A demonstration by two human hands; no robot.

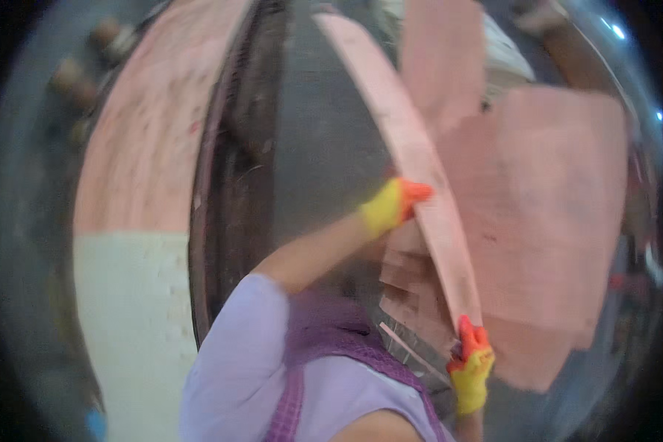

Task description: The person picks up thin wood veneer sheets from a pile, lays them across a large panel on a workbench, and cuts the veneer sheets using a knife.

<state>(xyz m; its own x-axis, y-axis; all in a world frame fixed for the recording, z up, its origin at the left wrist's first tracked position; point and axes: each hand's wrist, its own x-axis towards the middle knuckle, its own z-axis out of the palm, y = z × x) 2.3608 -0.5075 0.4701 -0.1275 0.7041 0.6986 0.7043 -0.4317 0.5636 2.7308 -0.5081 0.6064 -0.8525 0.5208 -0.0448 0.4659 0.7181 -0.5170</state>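
A long, narrow strip of pinkish wood veneer point(420, 156) is held up off the pile, slanting from the far middle down to near my right side. My left hand point(396, 206), in a yellow glove with orange fingers, is closed on the strip's left edge around its middle. Close to its near end, my right hand point(471, 366), gloved the same way, pinches it. Beneath and to the right of the strip lies a stack of wide pinkish veneer sheets point(545, 221), with uneven, overlapping edges. Motion blurs the picture somewhat.
On the left runs a long surface with a pinkish sheet point(147, 147) and a pale, whitish sheet point(132, 309) nearer me. A dark, grooved frame point(232, 169) borders it. Grey floor point(317, 132) shows between. Beyond the stack, another person's arm point(578, 59) is visible at the far right.
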